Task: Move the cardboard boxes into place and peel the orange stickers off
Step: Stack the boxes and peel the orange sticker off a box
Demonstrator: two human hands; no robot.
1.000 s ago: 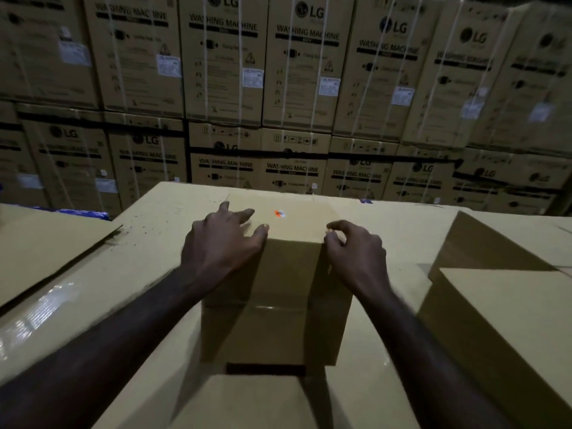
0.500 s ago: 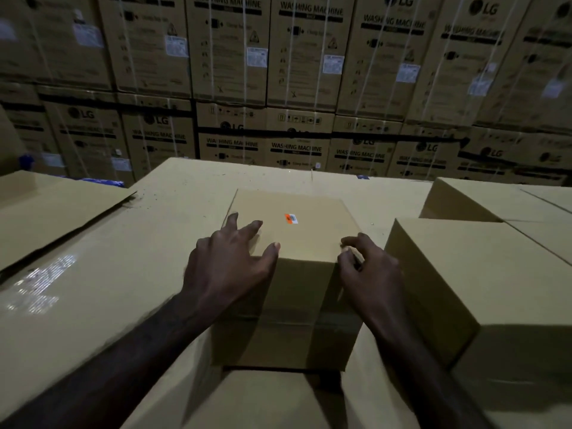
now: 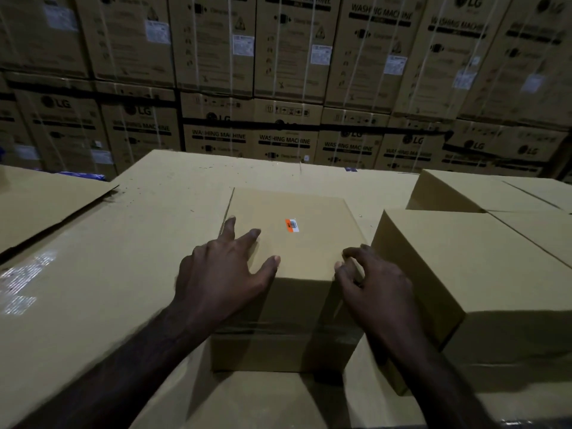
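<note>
The small cardboard box [image 3: 297, 258] stood in the middle, on a big flat cardboard surface [image 3: 123, 258], and its right side was just beside a larger box [image 3: 483, 274]. The orange sticker [image 3: 292, 225], with a barcode on it, was on the top of the small box, not peeled off. The left hand [image 3: 223, 274] rested on the near left corner of this box with its fingers [image 3: 252, 235] spread and rather straight. The right hand [image 3: 376, 289] was at the near right corner, fingers curled; I could not tell if they pinched something. Behind, stacked washing machine cartons [image 3: 284, 72] made a wall.
</note>
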